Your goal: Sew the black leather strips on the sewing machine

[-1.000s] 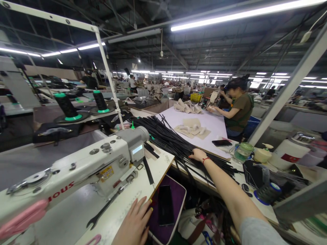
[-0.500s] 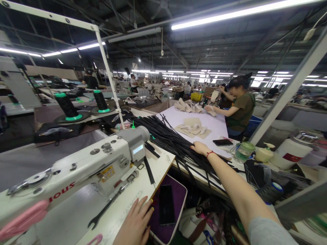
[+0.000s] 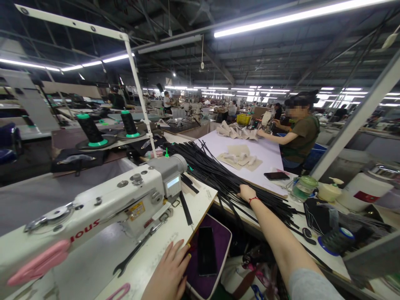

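Note:
My right hand [image 3: 246, 192] is closed over the near side of a thick bundle of long black straps [image 3: 212, 166]; its fingertips are partly hidden among them. The straps lie lengthwise across the white table, and a few droop over its near edge. My left hand [image 3: 170, 266] rests palm down on the sewing machine's table [image 3: 200, 196], fingers stretched out and holding nothing. Left of it lie an open-ended wrench [image 3: 134, 252] and a pink looped object [image 3: 120, 291]. The white sewing machine [image 3: 115, 204] stands further left, with a single black strip [image 3: 186, 210] beside its head.
A dark phone [image 3: 206, 252] lies on a purple padded surface [image 3: 222, 233] beside the table edge. Across the white worktable [image 3: 209, 139], a co-worker [image 3: 301, 133] handles beige pieces. A second phone [image 3: 276, 176], a jar [image 3: 303, 189] and a thread cone [image 3: 336, 241] sit to the right.
My right hand has shifted slightly nearer with the straps. Fewer straps hang over the edge, and their right ends lie on the table. My left hand stays flat; the view has shifted slightly.

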A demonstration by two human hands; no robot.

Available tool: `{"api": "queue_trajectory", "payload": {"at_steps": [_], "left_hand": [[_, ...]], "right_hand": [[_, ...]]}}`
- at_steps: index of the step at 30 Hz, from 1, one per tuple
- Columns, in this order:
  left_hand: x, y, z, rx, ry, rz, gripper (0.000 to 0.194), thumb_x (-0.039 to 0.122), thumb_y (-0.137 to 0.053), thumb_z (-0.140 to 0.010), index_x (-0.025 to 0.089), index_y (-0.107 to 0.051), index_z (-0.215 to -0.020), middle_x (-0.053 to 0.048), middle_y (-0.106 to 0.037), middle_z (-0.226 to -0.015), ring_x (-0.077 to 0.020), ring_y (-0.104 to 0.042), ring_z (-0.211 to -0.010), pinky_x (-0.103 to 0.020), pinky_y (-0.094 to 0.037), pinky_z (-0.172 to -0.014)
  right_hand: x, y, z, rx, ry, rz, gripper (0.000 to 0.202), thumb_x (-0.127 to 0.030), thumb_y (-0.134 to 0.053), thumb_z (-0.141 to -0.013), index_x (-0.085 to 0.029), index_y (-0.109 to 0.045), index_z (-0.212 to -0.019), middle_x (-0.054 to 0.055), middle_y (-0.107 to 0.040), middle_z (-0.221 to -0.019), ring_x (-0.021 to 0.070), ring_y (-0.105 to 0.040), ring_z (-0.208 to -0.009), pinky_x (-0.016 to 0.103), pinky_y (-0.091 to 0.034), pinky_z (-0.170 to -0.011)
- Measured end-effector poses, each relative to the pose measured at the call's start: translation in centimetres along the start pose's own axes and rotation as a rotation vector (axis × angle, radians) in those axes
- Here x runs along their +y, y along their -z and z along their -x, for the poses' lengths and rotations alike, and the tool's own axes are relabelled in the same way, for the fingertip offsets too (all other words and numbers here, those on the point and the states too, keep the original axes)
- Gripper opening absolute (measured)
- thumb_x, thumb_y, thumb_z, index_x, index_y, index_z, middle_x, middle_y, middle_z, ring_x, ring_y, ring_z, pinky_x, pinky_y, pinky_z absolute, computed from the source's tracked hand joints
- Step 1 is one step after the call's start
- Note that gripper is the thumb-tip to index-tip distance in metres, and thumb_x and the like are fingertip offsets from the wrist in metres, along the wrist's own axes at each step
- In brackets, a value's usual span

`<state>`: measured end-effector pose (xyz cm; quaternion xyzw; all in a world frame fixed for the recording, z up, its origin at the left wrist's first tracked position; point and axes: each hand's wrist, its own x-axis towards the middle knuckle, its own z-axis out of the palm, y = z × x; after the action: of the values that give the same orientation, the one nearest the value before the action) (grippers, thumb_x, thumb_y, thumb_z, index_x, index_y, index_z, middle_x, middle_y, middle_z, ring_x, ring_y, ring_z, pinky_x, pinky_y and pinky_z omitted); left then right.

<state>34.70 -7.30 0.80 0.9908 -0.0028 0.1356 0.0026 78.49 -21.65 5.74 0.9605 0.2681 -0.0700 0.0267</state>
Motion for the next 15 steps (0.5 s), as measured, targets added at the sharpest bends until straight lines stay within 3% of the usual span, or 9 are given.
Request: {"api": "queue_trajectory", "payload": {"at_steps": [8, 15], "left_hand": [[-0.1, -0.2, 0.2, 0.021, 0.0, 0.003, 0.058, 0.009, -0.052, -0.071, 0.028, -0.056, -0.126, 0.0, -0.05, -0.14, -0.0304, -0.041, -0.132, -0.051, -0.036, -0.109], [-0.2, -0.6, 0.1, 0.057, -0.014, 0.005, 0.059, 0.011, -0.054, -0.069, 0.029, -0.056, -0.125, 0.001, -0.052, -0.138, -0.0298, -0.042, -0.13, -0.048, -0.035, -0.109]], "right_hand": [[0.8, 2.3, -1.0, -0.038, 0.053, -0.059, 0.026, -0.037, -0.061, -0.087, -0.015, -0.063, -0.099, 0.004, -0.067, -0.101, 0.0174, -0.064, -0.091, 0.039, -0.053, -0.082], [0.7, 7.8, -1.8, 0.065, 0.06, -0.117, 0.034, -0.045, -0.054, -0.09, -0.015, -0.063, -0.103, 0.006, -0.068, -0.101, 0.0177, -0.064, -0.09, 0.039, -0.052, -0.083]]}}
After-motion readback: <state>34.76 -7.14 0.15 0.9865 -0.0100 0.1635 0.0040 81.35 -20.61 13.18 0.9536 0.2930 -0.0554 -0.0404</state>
